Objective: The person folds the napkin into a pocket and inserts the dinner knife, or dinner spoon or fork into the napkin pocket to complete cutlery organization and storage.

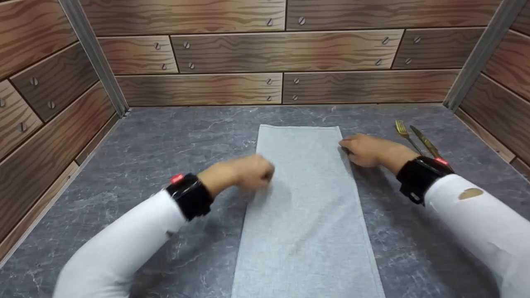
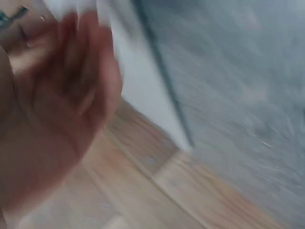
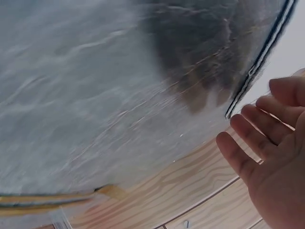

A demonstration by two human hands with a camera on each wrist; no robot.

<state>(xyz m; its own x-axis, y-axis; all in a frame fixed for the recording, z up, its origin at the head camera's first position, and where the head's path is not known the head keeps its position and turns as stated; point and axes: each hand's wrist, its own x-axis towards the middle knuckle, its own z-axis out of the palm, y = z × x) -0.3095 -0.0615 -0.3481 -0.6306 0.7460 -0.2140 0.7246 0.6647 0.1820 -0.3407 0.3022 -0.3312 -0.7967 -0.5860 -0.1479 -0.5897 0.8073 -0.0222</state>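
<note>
- Cloth (image 1: 306,231), pale grey and long, lies flat on the tabletop (image 1: 186,145), running from the upper middle of the head view down to its bottom edge, with faint creases in its lower half.
- Left hand (image 1: 252,171), blurred near the centre of the frame, is over the cloth's left edge; its fingers curve loosely around nothing in the left wrist view. Whether it touches the fabric, I cannot tell.
- Right hand (image 1: 364,150), right of centre, is at the cloth's right edge, below the far corner; the right wrist view shows its fingers spread and fairly straight, gripping nothing.
- Fork (image 1: 401,128) and knife (image 1: 426,142), both gold-toned, lie side by side at the upper right, beyond the right wrist and partly hidden by it.
- Black bands (image 1: 190,196) with red tabs circle both wrists, above white sleeves (image 1: 120,240); the one at the right has a hole.
- Wood-patterned walls (image 1: 290,51) fill the top and both sides, with grey metal posts (image 1: 93,54) at the upper left and upper right corners.
</note>
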